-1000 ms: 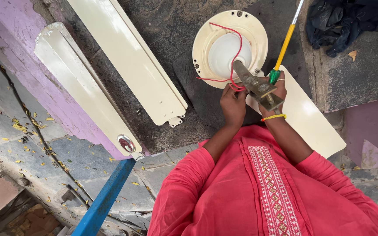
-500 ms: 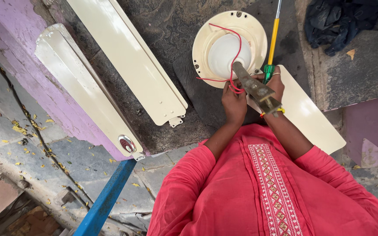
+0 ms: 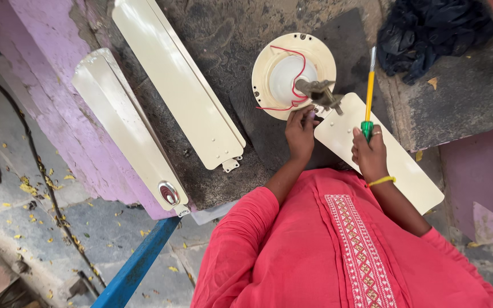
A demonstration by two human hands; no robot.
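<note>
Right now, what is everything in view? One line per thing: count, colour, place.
fan motor housing: one, cream, round, on the dark bench
wires: red, looped over the housing
metal rod: one, grey, at the housing's edge
fan blade: one, cream, under both hands
loose fan blades: two, cream, left part of the bench
cloth: one, dark blue, top right
blue bar: one, lower left
screwdriver: one, yellow and green, in the right hand
left hand: touching the blade near the rod
right hand: gripping the screwdriver, yellow bangle on the wrist
</note>
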